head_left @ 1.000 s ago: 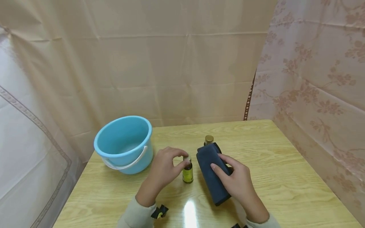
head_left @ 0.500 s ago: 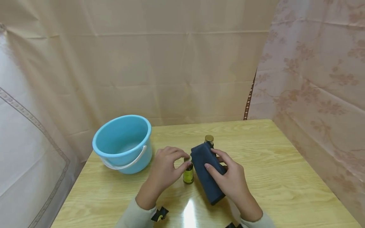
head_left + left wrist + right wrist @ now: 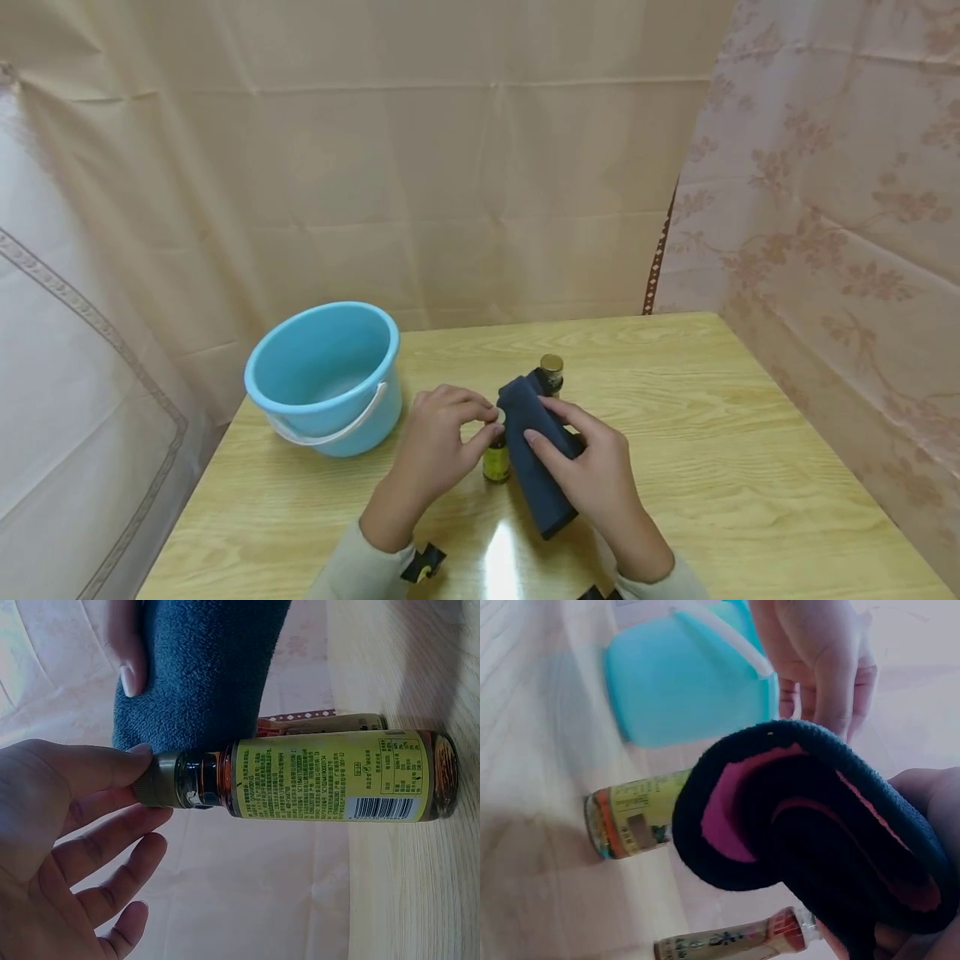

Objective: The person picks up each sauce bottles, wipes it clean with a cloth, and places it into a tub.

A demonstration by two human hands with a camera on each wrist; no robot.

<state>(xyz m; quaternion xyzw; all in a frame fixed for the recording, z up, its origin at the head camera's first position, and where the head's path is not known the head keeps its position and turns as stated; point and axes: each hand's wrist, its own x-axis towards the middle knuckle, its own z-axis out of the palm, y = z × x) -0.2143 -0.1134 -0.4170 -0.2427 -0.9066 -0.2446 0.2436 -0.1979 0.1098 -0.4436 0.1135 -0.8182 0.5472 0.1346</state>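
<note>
Here, above the worktop [image 3: 720,450], holding the folded towel [image 3: 534,479] in curled fingers of the right hand [image 3: 603,467]; likely soft, light, best gripped mid-length. Just beside, pinching the bottle [image 3: 330,776], upright on the worktop, by its cap [image 3: 159,780] with the left hand [image 3: 441,442]; probably slick, breakable, steadier held lower.

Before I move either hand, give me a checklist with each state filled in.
1. Left hand steadying the front bottle: ok, thumb and finger pinch its cap.
2. Cap on: ok; how tight, cannot tell.
3. Front bottle upright on the table: ok.
4. Right hand gripping the cloth: ok.
5. Cloth clear of the back bottle: cannot tell, it partly hides that bottle in the head view.
6. Bucket upright: ok.
</note>
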